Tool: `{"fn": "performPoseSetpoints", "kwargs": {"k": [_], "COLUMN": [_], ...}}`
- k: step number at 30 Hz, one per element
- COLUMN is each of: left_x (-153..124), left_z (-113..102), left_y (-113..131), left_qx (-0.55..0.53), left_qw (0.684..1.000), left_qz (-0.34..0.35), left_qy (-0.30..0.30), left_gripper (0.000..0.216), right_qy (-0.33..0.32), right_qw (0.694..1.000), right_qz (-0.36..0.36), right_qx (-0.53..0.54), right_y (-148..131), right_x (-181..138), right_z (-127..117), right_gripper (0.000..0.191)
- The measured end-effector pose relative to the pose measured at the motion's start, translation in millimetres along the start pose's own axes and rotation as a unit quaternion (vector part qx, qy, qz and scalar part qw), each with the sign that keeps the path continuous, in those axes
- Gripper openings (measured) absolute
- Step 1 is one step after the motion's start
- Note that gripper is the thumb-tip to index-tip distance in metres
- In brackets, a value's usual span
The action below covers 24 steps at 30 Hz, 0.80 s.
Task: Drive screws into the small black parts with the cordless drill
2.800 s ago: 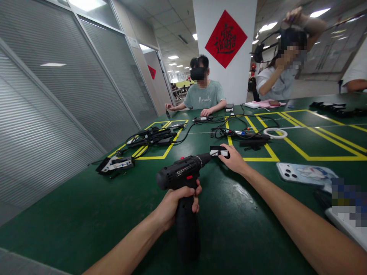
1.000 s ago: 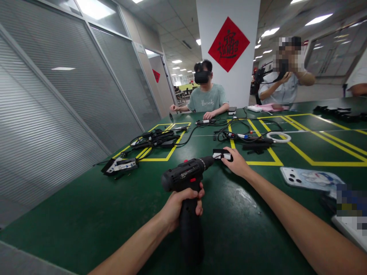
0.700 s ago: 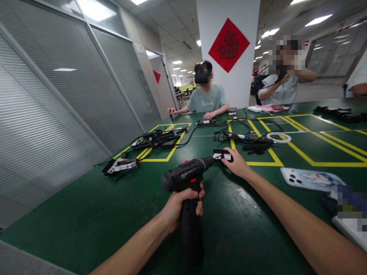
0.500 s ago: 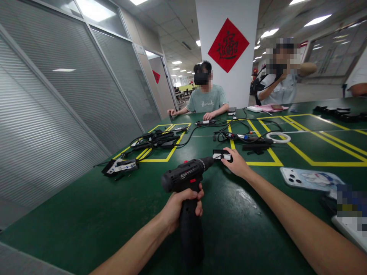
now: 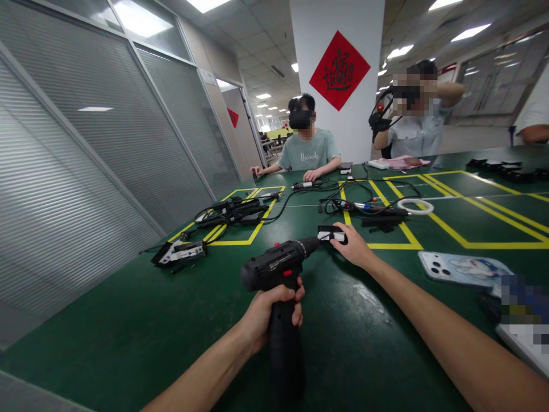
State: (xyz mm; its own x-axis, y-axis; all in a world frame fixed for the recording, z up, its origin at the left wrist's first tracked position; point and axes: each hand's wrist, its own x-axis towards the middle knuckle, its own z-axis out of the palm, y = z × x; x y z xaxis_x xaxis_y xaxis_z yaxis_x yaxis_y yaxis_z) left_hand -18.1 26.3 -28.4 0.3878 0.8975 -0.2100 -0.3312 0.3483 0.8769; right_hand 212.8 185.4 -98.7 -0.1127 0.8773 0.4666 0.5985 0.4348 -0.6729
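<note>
My left hand (image 5: pixel 268 312) is wrapped round the grip of a black cordless drill (image 5: pixel 277 269), which points away from me across the green table (image 5: pixel 128 332). The drill's tip meets a small black part with a white label (image 5: pixel 329 233). My right hand (image 5: pixel 352 246) reaches forward and holds that part down on the table, fingers closed over its right end.
A phone in a pale case (image 5: pixel 461 267) lies at the right. Tangled black cables (image 5: pixel 234 210) and a white ring (image 5: pixel 415 206) sit farther off inside yellow floor-tape squares. A black and white part (image 5: pixel 178 253) lies at the left. Two people sit at the far side.
My hands, the drill and the small part have stayed as they were. The person at the far right has lowered a headset from above the head to the face.
</note>
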Motion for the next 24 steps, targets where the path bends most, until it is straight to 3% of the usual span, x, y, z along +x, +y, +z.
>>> {"fn": "performPoseSetpoints", "kwargs": {"k": [24], "left_x": [-0.1], "left_z": [3.2], "left_y": [-0.6], "left_qx": [0.037], "left_qw": [0.999], "left_qz": [0.010], "left_qy": [0.010], "left_gripper": [0.019], "right_qy": [0.008], "right_qw": [1.000], "right_qz": [-0.004], "right_qx": [0.006], "right_y": [-1.1], "right_x": [2.0], "right_z": [-1.5], "right_gripper": [0.042]}}
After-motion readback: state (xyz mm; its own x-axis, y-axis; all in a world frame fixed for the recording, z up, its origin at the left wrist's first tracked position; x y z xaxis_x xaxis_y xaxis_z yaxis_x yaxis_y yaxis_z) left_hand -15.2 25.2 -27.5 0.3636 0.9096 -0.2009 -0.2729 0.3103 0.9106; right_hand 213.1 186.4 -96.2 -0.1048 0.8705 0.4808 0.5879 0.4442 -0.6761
